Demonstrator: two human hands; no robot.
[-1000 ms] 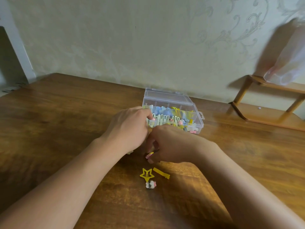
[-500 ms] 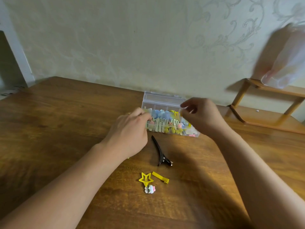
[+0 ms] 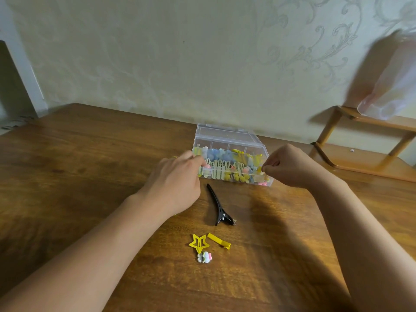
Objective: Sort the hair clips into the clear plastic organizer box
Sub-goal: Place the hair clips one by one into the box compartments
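A clear plastic organizer box sits open on the brown wooden desk near the wall, its lid tipped back; its compartments hold a jumble of blue, yellow and pink hair clips, too crowded to tell one from another. The left hand rests at the box's near left corner, fingers curled over the edge and touching the clips there; whether they grip a clip or only the rim cannot be told, as the fingertips are hidden. The right hand hovers at the near right corner, fingers curled tight, thumb and forefinger pinching a small yellowish piece too small to identify. On the desk in front of the box lies a long black alligator clip; nearer the camera, a yellow star-shaped clip, a yellow bar clip just beside it, and a small pastel charm clip touching the star's lower end. A wooden shelf stand at right is cut off by the frame; a blurred translucent bag rests on it.
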